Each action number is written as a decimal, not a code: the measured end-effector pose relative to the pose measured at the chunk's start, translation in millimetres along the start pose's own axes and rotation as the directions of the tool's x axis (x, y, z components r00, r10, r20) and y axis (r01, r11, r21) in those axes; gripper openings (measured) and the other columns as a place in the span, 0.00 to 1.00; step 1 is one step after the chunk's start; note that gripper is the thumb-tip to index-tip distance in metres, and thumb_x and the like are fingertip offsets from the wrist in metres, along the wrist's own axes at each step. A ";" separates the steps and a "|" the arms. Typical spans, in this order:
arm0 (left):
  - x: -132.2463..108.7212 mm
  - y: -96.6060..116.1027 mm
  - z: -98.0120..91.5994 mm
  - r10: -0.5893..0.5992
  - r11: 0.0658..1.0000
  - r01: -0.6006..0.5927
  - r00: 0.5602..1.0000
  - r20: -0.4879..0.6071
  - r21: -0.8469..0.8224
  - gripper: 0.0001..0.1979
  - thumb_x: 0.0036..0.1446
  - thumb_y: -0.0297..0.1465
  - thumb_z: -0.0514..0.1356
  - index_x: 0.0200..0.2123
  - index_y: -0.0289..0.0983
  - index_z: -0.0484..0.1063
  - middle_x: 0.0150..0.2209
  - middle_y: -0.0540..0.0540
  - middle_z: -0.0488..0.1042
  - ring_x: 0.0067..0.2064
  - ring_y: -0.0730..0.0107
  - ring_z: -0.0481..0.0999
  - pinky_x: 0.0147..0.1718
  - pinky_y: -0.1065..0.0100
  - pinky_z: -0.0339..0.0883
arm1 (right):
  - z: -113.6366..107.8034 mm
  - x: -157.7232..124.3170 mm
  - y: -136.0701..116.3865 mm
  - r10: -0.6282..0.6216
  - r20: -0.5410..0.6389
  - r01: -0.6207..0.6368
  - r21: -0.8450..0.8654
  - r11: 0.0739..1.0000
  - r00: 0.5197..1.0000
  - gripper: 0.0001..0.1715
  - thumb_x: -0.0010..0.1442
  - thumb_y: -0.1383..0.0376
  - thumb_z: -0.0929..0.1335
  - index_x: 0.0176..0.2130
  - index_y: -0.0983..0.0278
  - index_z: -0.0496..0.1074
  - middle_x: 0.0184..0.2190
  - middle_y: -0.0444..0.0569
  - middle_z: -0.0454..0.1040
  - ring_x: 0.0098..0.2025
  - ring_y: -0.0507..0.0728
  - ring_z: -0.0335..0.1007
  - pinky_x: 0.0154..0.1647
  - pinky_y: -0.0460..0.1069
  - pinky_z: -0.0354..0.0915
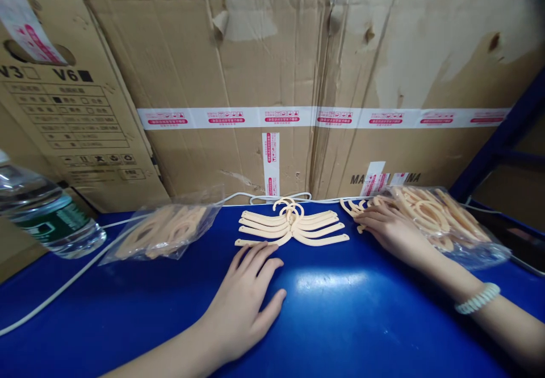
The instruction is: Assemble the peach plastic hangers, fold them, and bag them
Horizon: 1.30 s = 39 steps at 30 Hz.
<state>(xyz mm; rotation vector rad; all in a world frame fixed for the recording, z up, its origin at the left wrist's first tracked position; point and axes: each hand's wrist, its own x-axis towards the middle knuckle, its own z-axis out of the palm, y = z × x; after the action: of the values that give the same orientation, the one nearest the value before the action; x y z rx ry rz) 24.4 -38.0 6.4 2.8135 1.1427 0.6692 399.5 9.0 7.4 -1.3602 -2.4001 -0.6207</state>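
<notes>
A stack of small cream plastic hangers (293, 225) lies on the blue table (332, 321) near the back. My left hand (247, 298) rests flat on the table with its fingers spread, the fingertips just short of the stack's front edge. My right hand (394, 230) lies to the right of the stack, fingers curled over a few loose cream hangers (353, 206) at the mouth of a clear plastic bag of hangers (443, 219). A pale coiled band (477, 298) sits on my right wrist.
A second clear bag of cream hangers (166, 230) lies at the left. A plastic water bottle (42, 213) lies on its side at the far left. A white cable (63, 287) runs across the table. Taped cardboard boxes (272, 83) wall the back; a blue shelf post (502, 139) stands right.
</notes>
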 end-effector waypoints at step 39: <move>3.0 -6.6 -5.2 -0.087 0.993 0.080 0.994 0.071 0.091 0.28 0.62 0.37 0.56 0.64 0.38 0.58 0.67 0.35 0.59 0.68 0.43 0.56 0.61 0.34 0.53 | 2.9 -0.2 -0.4 0.042 -0.070 -0.037 0.077 0.996 0.997 0.17 0.67 0.66 0.60 0.43 0.63 0.77 0.42 0.55 0.80 0.44 0.63 0.75 0.45 0.59 0.71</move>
<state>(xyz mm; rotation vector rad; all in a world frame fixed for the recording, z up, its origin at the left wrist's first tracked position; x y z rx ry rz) 19.9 -31.9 11.1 2.8159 1.2991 0.5151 399.1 10.2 4.8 -1.3285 -2.3107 -0.5526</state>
